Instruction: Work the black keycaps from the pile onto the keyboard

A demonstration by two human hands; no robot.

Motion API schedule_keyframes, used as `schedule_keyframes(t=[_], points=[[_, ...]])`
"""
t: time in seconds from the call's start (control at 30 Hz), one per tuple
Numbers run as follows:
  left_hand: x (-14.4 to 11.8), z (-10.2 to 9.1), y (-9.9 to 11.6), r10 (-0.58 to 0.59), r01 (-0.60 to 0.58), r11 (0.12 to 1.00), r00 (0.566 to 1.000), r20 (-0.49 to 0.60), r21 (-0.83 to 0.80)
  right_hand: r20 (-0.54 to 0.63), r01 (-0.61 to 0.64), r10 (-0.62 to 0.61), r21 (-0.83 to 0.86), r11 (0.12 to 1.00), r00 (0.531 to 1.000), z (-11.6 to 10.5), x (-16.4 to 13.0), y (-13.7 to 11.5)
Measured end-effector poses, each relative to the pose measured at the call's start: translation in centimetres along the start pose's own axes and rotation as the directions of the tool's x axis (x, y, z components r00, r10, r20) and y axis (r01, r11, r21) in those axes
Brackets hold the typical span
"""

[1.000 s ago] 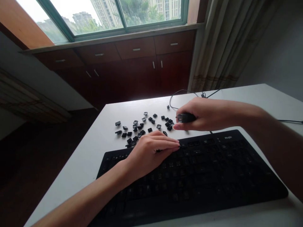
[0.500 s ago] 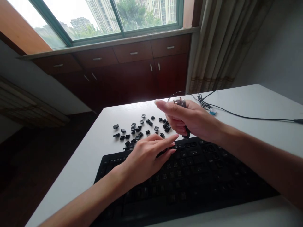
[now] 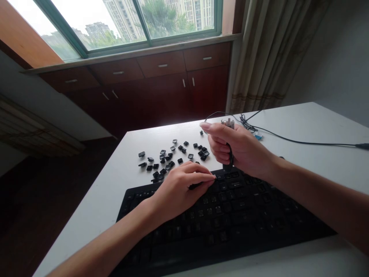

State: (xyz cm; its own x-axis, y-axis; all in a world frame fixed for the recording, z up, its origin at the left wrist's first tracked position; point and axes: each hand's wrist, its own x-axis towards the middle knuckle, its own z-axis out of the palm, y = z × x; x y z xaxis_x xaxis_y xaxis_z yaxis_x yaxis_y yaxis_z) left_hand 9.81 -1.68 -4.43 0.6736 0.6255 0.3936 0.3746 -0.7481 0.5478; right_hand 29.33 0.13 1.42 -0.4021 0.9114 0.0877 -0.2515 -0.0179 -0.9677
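A black keyboard [image 3: 250, 232] lies across the front of the table with several keycaps off it. My left hand [image 3: 184, 186] rests over its upper rows, thumb and fingertips pinched together at the back edge; what is between them is too small to make out. Above the same edge, my right hand [image 3: 230, 144] is wrapped round a dark-handled tool [image 3: 230, 157]. Metal prongs stick up from the tool's top, and its black lower end reaches down close to the keyboard. Loose black keycaps [image 3: 180, 161] are scattered behind my left hand, some upside down.
The white table [image 3: 95, 215] has its far edge just beyond the keycaps. A bundled black cable [image 3: 246, 122] lies at the back right, with a small blue tag [image 3: 258, 137] beside it. Brown cabinets [image 3: 161, 92] stand under the window beyond the table.
My right hand has shifted right with the tool, which now points more upright. My left thumb and fingertips, apart before, have come together at the keyboard's back edge.
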Motion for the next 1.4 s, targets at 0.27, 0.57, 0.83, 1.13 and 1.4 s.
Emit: schedule_keyframes(t=[0.27, 0.57, 0.83, 1.13, 1.4], points=[[0.1, 0.2, 0.0, -0.029, 0.029, 0.999, 1.000, 0.010, -0.042, -0.028, -0.010, 0.013, 0.088, 0.996, 1.000, -0.1, 0.1, 0.0], [0.1, 0.3, 0.2, -0.300, 0.302, 0.941, 0.953, 0.037, -0.154, -0.111, 0.103, -0.086, 0.165, 0.981, 0.990, 1.4, -0.9, 3.1], [0.2, 0.0, 0.3, -0.319, 0.325, 0.914, 0.945, 0.066, -0.241, 0.006, 0.192, -0.194, 0.106, 0.976, 0.981, 1.3, -1.6, 4.8], [0.2, -0.6, 0.3, -0.319, 0.335, 0.890, 0.942, 0.102, -0.310, 0.095, 0.187, -0.184, -0.025, 0.982, 0.978, 1.0, -1.3, 5.3], [0.2, -0.1, 0.0, -0.341, 0.344, 0.890, 0.938, 0.065, -0.300, 0.075, 0.223, -0.215, -0.132, 0.966, 0.974, 1.7, -1.1, 5.3]])
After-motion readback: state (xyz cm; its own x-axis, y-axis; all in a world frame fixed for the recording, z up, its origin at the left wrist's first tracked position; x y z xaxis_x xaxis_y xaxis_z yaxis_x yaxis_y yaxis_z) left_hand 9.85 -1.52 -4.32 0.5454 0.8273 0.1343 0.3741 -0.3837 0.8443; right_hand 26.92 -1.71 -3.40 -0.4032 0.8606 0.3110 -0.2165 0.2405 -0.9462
